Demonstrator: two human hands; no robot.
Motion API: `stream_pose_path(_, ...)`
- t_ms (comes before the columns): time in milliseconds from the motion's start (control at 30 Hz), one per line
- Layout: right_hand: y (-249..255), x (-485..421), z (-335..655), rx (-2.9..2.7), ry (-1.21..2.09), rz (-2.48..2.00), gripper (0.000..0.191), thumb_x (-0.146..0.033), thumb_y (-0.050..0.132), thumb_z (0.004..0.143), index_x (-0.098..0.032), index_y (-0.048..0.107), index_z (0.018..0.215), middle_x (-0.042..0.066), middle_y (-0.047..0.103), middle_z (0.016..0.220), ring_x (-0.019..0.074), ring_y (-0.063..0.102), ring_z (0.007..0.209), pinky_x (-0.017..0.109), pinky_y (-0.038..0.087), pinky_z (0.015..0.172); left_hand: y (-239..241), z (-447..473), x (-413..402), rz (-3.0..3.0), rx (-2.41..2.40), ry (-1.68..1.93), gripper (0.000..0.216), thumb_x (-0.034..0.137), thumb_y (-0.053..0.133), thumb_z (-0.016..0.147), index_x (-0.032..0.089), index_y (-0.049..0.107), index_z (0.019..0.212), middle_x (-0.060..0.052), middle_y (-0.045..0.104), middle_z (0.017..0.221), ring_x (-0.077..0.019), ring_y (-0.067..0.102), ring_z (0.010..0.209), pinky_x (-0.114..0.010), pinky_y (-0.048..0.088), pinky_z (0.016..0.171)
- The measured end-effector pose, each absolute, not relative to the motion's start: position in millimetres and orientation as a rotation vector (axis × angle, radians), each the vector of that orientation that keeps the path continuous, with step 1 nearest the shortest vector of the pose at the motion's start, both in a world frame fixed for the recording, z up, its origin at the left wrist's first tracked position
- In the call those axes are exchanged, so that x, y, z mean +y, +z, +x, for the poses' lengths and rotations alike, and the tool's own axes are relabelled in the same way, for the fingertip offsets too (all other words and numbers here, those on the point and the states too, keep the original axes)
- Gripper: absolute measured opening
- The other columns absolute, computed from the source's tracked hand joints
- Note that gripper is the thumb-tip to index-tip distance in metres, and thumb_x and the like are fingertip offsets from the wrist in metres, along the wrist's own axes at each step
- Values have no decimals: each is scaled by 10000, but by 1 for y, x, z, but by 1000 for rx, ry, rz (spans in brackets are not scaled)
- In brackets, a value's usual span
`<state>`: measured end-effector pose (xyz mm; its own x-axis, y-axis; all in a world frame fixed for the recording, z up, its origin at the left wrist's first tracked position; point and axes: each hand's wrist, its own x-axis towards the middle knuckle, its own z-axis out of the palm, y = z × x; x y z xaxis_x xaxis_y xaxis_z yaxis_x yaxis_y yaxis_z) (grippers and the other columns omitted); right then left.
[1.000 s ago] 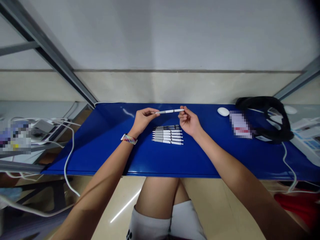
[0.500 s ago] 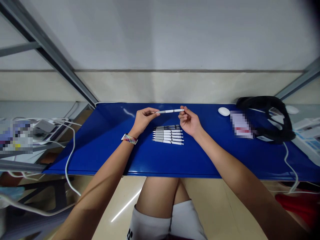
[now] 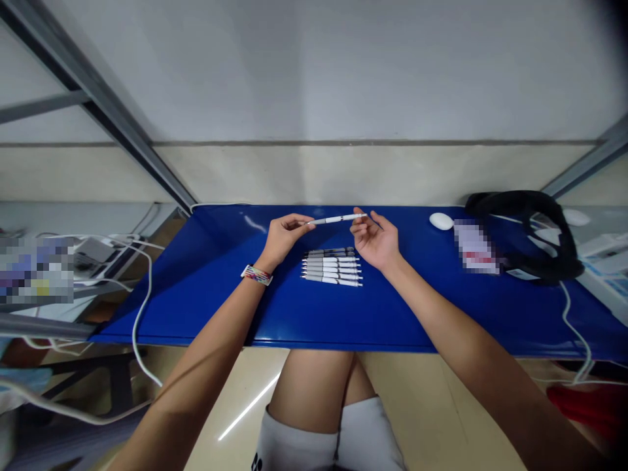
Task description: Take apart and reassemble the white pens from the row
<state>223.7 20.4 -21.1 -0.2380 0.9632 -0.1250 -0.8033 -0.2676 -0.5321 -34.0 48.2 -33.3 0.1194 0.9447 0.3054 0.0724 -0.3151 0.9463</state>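
Observation:
A white pen with a grey grip is held level above the desk. My left hand pinches its grip end between thumb and fingers. My right hand is at the other end, palm turned up, with the thumb apart from the fingers; the pen's end lies over or against a fingertip, and contact is hard to make out. Below the held pen, several similar pens lie side by side in a row, their tips pointing left. The ones at the back of the row look darker.
The blue desk stands against the wall. To the right are a white oval object, a blurred packet and a black strap-like headset. White cables hang at the left; metal frame posts rise at both sides.
My right thumb has lifted off the pen's end and the right fingers have spread. My left hand keeps its pinch. The view has shifted slightly.

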Motion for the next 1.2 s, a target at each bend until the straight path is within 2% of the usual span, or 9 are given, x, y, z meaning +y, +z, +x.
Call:
stream_pose_path(200, -21, 20, 222, -405, 1791, -519, 130, -128, 683, 927, -179, 728, 1038, -13, 669, 746, 79, 582, 618, 146, 541, 537, -34, -34, 48, 1550, 1008, 1312, 302, 417, 933, 780, 203, 854, 978, -69, 827, 899, -193, 748, 824, -342, 591, 832)
stream_pose_path(367, -20, 19, 222, -447, 1774, -531, 132, -155, 716, 919, -175, 736, 1048, -2, 685, 768, 83, 600, 638, 155, 550, 557, -33, -35, 49, 1546, 997, 1335, 294, 413, 936, 773, 207, 849, 963, -62, 822, 894, -191, 745, 833, -343, 591, 849)
stream_pose_path(500, -19, 18, 220, -583, 1707, -596, 196, -281, 743, 925, -170, 772, 1083, 35, 735, 841, 119, 653, 708, 217, 594, 628, -32, -37, 49, 1569, 1022, 1335, 302, 420, 933, 768, 202, 838, 955, -58, 811, 879, -189, 727, 810, -344, 587, 833)
stream_pose_path(567, -21, 18, 219, -752, 1567, -681, 221, -299, 793, 889, -182, 801, 1076, 45, 752, 857, 141, 670, 733, 260, 607, 664, -31, -38, 49, 1581, 1023, 1332, 301, 412, 932, 768, 196, 831, 952, -55, 802, 865, -180, 711, 787, -335, 577, 812)
stream_pose_path(667, -29, 21, 218, -1057, 1166, -839, 166, -276, 860, 828, -215, 846, 982, 30, 736, 811, 150, 659, 715, 301, 591, 699, -30, -40, 49, 1602, 1013, 1317, 302, 404, 927, 769, 191, 818, 953, -46, 788, 853, -171, 697, 775, -322, 562, 793)
stream_pose_path(800, -35, 25, 226, -1442, 756, -984, 113, -296, 824, 854, -256, 865, 952, 42, 770, 900, 189, 697, 799, 352, 575, 770, -28, -44, 48, 1682, 1017, 1226, 295, 406, 906, 780, 190, 801, 951, -43, 790, 883, -177, 703, 806, -319, 552, 801)
stream_pose_path(1000, -32, 25, 244, -1816, 638, -1148, 62, -260, 780, 867, -248, 834, 894, 43, 821, 914, 233, 742, 849, 383, 570, 815, -27, -47, 45, 1985, 1145, 945, 194, 383, 755, 889, 208, 836, 909, -60, 811, 900, -208, 705, 823, -358, 545, 817)
stream_pose_path(1200, -39, 26, 248, -2035, 524, -1123, 78, -221, 766, 888, -272, 825, 884, 29, 818, 934, 246, 727, 924, 404, 542, 890, -29, -46, 44, 2153, 1120, 832, 88, 270, 731, 841, 216, 799, 828, -50, 807, 900, -220, 707, 879, -380, 534, 875)
